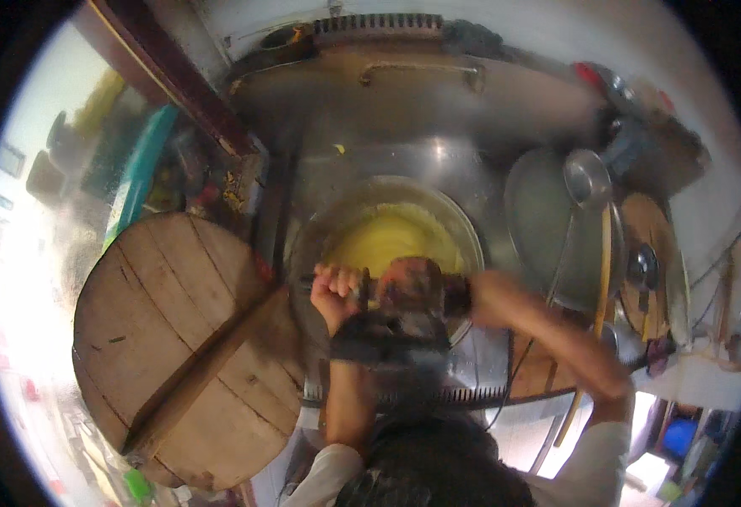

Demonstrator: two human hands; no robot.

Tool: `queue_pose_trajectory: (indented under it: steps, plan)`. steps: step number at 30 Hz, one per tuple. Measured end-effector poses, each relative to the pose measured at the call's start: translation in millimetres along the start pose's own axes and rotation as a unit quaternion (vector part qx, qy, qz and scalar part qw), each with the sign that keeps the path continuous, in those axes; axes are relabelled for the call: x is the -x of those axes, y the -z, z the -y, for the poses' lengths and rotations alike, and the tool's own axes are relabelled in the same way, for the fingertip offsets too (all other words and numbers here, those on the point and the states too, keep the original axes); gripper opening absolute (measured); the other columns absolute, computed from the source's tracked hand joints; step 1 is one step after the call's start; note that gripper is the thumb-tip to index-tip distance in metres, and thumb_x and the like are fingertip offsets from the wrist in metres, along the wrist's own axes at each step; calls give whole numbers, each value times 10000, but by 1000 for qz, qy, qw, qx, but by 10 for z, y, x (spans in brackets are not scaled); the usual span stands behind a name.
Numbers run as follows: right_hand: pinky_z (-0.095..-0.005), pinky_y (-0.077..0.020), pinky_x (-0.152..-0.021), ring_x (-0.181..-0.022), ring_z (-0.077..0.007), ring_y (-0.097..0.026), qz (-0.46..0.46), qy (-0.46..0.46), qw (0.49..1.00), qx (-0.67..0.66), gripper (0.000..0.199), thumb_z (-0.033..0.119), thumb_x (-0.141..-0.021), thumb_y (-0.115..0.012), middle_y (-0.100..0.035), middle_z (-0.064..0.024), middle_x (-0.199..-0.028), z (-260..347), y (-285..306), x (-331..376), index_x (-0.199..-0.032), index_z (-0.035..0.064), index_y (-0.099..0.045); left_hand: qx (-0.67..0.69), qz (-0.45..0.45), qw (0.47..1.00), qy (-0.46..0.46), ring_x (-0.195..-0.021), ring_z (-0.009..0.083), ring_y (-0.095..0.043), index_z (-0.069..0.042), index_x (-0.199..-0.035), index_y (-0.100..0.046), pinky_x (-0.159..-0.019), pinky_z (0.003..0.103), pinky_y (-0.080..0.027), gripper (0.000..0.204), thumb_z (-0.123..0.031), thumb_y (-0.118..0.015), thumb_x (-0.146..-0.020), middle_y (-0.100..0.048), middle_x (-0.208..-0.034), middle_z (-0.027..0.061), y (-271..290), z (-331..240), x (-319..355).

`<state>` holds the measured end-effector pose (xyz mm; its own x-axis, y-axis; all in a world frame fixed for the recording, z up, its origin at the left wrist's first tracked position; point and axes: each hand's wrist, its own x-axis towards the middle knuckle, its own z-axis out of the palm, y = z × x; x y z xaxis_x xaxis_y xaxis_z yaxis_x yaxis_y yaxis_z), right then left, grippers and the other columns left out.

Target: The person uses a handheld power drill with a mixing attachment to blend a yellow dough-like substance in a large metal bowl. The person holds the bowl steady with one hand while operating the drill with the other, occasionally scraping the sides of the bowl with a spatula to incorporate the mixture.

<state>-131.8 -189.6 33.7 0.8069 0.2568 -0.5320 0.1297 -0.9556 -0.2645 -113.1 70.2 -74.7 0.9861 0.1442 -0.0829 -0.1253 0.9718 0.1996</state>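
Observation:
A wide metal pot [474,230] stands in front of me with a smooth yellow mixture [400,237] inside. Over its near side is a bulky hand-held power tool [410,283], reddish with dark grips, seemingly a power mixer; its working end is hidden. My left hand [336,291] is closed around the grip on the left, fingers wrapped. On the right side my right hand [494,298], somewhat blurred, is closed on the other dark grip. A dark object close to the camera covers part of the pot's near edge.
At left lies a large round wooden lid [176,279] with a raised bar handle. To the right are a wide shallow metal pan [531,211], a long-handled ladle [588,179] and a wooden board [653,232]. A steel counter [404,156] surrounds the pot, with a metal backsplash [425,106] behind.

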Motion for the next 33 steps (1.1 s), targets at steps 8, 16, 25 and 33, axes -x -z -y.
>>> queue_pose_trajectory:
  steps: [8, 16, 25, 33]
  plan:
    - [-333, -456, -415, -449, -206, -568, 198, 48, 978, -40, 264, 230, -665, -616, -566, -121, -538, 62, 680, -190, -585, -19, -578, -60, -187, 980, 46, -510, 133, -397, -152, -594, -371, -527, 296, -394, 232, -122, -441, -814, -365, -526, -26, -600, -144, -109]
    - [-372, -475, -752, -892, -263, -599, 92, -25, 949, -299, 460, 340, -688, -655, -626, -180, -944, -48, -1103, 49, -1002, 6, -617, -247, -153, 946, 144, -464, 139, -355, -93, -628, -394, -479, 277, -352, 151, -19, -485, -723, -344, -544, 7, -517, -23, -418]
    - [-330, -461, -724, -812, -193, -595, 170, 160, 808, -541, 411, 252, -641, -689, -632, -101, -863, 369, -1512, -403, -949, -7, -607, -257, 1, 949, 183, -443, 134, -373, -88, -832, -471, -437, 287, -336, 138, -44, -510, -708, -388, -560, 4, -246, -373, -548]
    - [-303, -447, -498, -538, -176, -583, 105, 23, 858, -503, 198, 210, -607, -647, -583, -76, -536, 711, -1147, -359, -588, 18, -600, -555, -122, 817, 102, -483, 182, -456, -75, -698, -487, -491, 325, -414, 84, -129, -546, -723, -464, -582, 42, -434, -220, -996]
